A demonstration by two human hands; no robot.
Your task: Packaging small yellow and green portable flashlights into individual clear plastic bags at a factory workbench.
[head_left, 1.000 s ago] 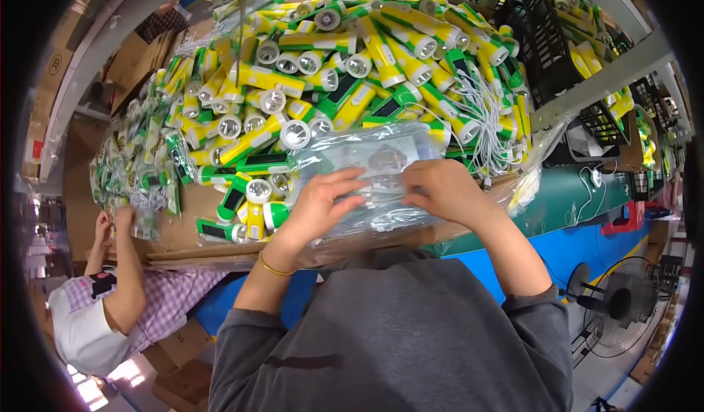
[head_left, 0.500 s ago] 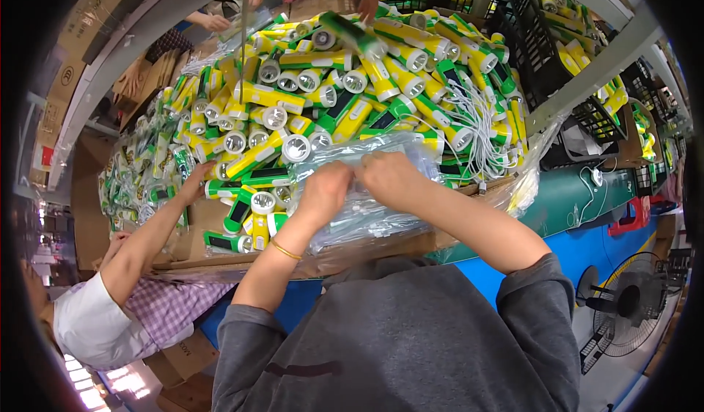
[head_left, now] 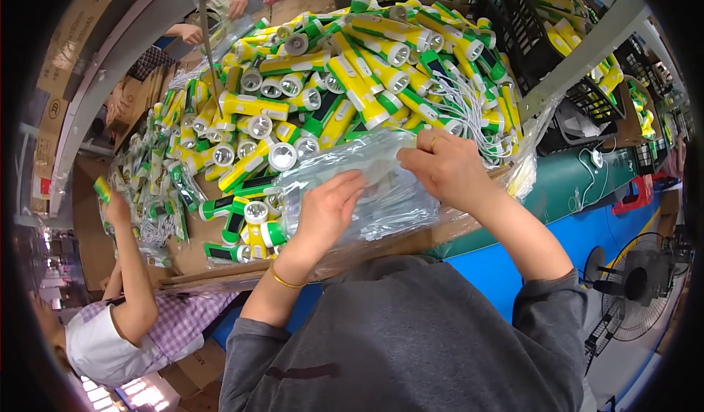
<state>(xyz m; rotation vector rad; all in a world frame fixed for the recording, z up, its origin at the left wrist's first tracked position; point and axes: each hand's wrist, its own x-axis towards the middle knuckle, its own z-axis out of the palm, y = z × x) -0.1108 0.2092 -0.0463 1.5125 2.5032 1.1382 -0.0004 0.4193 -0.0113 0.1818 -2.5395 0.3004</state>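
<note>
A stack of clear plastic bags (head_left: pixel 400 217) lies in front of me at the near edge of a heap of yellow and green flashlights (head_left: pixel 253 107). My right hand (head_left: pixel 455 170), wearing a ring, pinches the upper right part of a bag, thumb and fingers pressed together. On the left side of the bags rests my left hand (head_left: pixel 328 210), its fingers stretched out flat over the film. A gold bangle (head_left: pixel 287 280) circles my left wrist. Close by the left hand, several loose flashlights (head_left: pixel 257 212) lie on cardboard.
At left, a co-worker's raised hand (head_left: pixel 116 208) holds a flashlight. Bagged flashlights (head_left: pixel 150 181) pile up beyond it. White cables (head_left: pixel 473 115) hang over the heap's right side, near a black crate (head_left: pixel 524 34) and a metal post (head_left: pixel 587 56). A fan (head_left: pixel 634 283) stands at right.
My hands have drawn apart, the right one moving rightward with the bag's film. The co-worker at left has lifted a flashlight away. A hand over the far heap has gone.
</note>
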